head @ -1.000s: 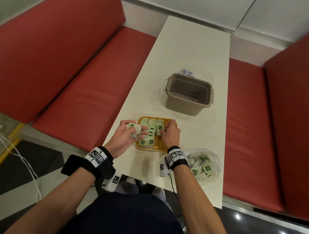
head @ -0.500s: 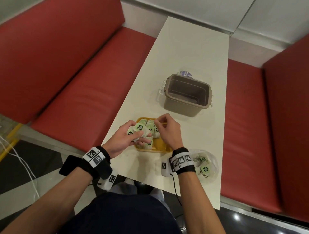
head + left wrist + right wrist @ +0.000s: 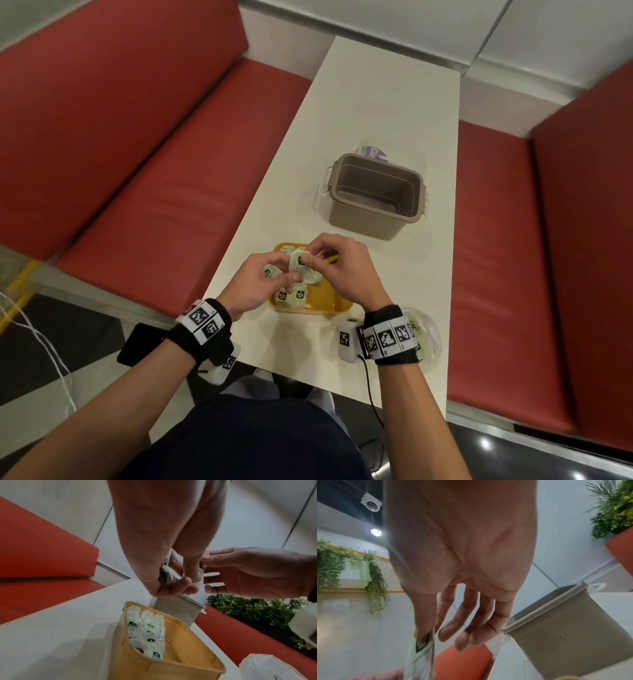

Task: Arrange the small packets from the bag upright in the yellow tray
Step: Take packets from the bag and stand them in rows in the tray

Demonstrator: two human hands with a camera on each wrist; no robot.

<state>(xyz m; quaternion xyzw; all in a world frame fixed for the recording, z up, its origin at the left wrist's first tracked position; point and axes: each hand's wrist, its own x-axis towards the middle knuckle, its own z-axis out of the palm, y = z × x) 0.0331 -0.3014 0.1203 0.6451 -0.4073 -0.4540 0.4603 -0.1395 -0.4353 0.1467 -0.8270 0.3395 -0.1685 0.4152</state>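
— Where's the packet (image 3: 298, 263) he's working on?

— Above the yellow tray (image 3: 329, 306), pinched between his right hand (image 3: 337, 270) thumb and forefinger, hanging long-axis down. The left hand (image 3: 255, 286) clutches a few more

— How many standing?

— Three rows along the tray's left wall; I can't count them. One bag (image 3: 426, 334) right of the tray, one grey tub (image 3: 375, 200) beyond

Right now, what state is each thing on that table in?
Yellow tray: partly filled, packets standing upright along its left side.
Grey tub: lid off, nothing seen inside.
Plastic bag: packets still inside.
Left hand: holding several packets.
Right hand: pinching one packet.
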